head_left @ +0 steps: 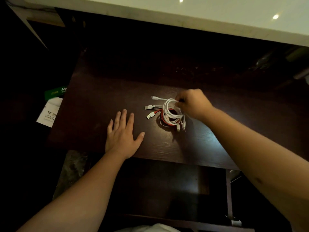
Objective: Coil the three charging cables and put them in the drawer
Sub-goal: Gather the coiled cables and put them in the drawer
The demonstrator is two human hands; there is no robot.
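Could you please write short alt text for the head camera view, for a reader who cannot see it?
A person's right hand pinches a bundle of coiled cables, white and red, on a dark wooden desk, while the left hand rests flat beside it. Below the desk edge, a drawer stands open.

The scene was viewed through a single wide-angle camera worn on the head, aimed forward and steeply down onto the dark desk [103, 101]. The desk was seen from close above, both forearms entering from the lower edge. Beyond the desk a pale wall [217, 15] was taken in; nearer than it, an open drawer [167, 190].
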